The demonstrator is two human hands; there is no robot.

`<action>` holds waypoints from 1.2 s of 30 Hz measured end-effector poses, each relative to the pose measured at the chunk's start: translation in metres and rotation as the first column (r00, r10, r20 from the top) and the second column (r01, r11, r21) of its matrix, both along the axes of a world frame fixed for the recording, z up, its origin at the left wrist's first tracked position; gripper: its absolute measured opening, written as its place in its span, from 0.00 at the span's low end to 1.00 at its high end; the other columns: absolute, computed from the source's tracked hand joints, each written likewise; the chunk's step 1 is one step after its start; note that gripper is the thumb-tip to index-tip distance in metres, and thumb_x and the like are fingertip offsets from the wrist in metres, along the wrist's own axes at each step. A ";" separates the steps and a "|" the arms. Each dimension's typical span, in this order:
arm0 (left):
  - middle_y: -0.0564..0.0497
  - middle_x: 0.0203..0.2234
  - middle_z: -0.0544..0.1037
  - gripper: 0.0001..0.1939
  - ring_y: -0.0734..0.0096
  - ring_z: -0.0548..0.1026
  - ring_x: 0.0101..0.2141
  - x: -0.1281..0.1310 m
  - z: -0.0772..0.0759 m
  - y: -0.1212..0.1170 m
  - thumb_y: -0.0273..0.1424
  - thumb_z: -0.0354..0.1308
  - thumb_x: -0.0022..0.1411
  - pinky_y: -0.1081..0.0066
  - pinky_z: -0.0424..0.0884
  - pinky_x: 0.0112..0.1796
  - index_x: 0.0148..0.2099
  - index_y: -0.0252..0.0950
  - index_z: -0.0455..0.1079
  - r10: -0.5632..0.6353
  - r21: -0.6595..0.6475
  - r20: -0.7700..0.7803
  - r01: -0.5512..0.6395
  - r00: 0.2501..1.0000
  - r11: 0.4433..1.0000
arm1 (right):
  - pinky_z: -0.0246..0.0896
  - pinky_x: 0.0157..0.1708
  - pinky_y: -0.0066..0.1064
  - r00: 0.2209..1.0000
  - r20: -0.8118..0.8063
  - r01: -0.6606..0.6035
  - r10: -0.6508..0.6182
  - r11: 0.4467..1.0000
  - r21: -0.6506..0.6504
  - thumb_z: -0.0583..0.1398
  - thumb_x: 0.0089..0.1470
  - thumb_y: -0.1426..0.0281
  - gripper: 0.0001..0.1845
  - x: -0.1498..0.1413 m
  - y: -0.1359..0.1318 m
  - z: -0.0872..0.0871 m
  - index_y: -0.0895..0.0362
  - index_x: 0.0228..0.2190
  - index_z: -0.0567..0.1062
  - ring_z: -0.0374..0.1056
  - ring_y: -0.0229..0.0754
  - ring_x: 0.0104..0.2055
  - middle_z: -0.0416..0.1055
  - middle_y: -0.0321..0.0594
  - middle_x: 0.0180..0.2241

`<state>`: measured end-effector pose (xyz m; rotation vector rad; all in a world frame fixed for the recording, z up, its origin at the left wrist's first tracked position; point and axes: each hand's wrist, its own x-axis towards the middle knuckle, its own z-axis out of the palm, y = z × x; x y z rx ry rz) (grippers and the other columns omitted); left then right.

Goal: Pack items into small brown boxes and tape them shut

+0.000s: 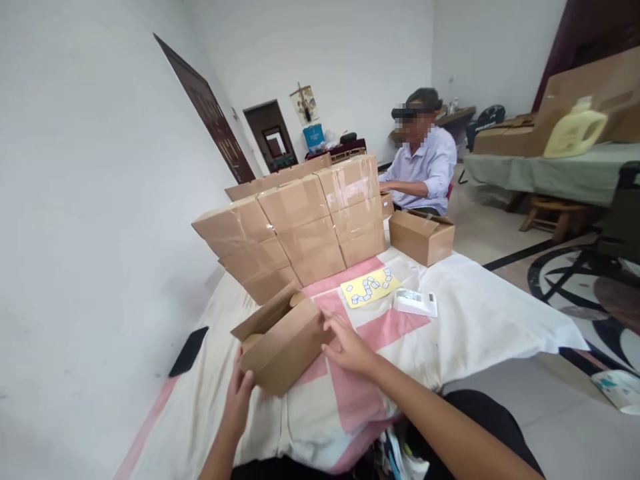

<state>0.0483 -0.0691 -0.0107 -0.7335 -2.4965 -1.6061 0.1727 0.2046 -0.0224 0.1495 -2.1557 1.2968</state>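
Pink-white cloth, open box, white wall

1. No word, brand or number can be read clearly.
2. Pale marks are borne by the blue container, too small to be made out.
3. Small white labels are carried by the yellow sheet, their print illegible.

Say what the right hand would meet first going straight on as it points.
The right hand would likely meet the near box first; any gap looks small, though contact is unclear.
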 end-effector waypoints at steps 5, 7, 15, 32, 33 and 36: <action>0.38 0.70 0.57 0.38 0.50 0.57 0.69 -0.003 -0.015 0.045 0.52 0.43 0.69 0.54 0.62 0.64 0.74 0.39 0.44 -0.103 0.192 0.143 0.074 0.984 0.979 | 0.65 0.52 0.40 0.983 -0.037 0.160 -0.178 0.945 -0.285 0.61 0.57 0.69 0.24 0.005 0.018 0.005 0.53 0.55 0.64 0.68 0.48 0.55 0.69 0.48 0.55; 0.40 0.71 0.54 0.38 0.49 0.55 0.69 0.000 -0.011 0.055 0.50 0.46 0.68 0.51 0.60 0.65 0.73 0.42 0.43 -0.092 0.235 0.159 0.053 0.983 0.971 | 0.66 0.42 0.35 0.972 -0.048 0.211 -0.232 0.940 -0.268 0.60 0.60 0.67 0.14 0.007 0.022 0.011 0.54 0.47 0.70 0.70 0.44 0.43 0.72 0.42 0.43; 0.42 0.65 0.64 0.28 0.46 0.63 0.65 -0.001 0.021 0.059 0.47 0.57 0.61 0.47 0.63 0.62 0.60 0.43 0.63 -0.148 0.083 0.124 0.138 0.981 0.987 | 0.66 0.37 0.36 0.920 -0.010 0.372 -0.393 0.879 -0.297 0.61 0.56 0.72 0.21 0.031 0.021 0.018 0.53 0.51 0.70 0.66 0.41 0.36 0.68 0.46 0.50; 0.51 0.68 0.62 0.37 0.50 0.56 0.70 0.046 0.039 0.160 0.55 0.43 0.65 0.41 0.58 0.65 0.69 0.43 0.61 -0.478 -0.749 -0.237 0.154 0.846 0.645 | 0.69 0.44 0.38 0.880 -0.002 0.475 -0.475 0.878 0.060 0.58 0.57 0.74 0.11 0.086 0.112 0.012 0.53 0.36 0.81 0.75 0.47 0.41 0.80 0.42 0.39; 0.52 0.69 0.61 0.37 0.51 0.56 0.69 0.044 0.038 0.159 0.56 0.43 0.65 0.42 0.59 0.65 0.69 0.45 0.61 -0.467 -0.734 -0.235 0.160 0.853 0.661 | 0.68 0.44 0.38 0.808 -0.012 0.588 -0.588 0.806 0.071 0.57 0.57 0.74 0.11 0.096 0.132 0.008 0.53 0.34 0.80 0.74 0.47 0.40 0.79 0.42 0.36; 0.51 0.69 0.61 0.37 0.49 0.59 0.68 0.042 0.031 0.158 0.58 0.45 0.63 0.41 0.60 0.64 0.67 0.46 0.64 -0.404 -0.702 -0.273 0.106 0.873 0.704 | 0.64 0.47 0.42 0.601 0.054 0.798 -0.798 0.602 0.019 0.56 0.58 0.69 0.11 0.121 0.191 -0.005 0.55 0.33 0.79 0.71 0.51 0.43 0.78 0.46 0.37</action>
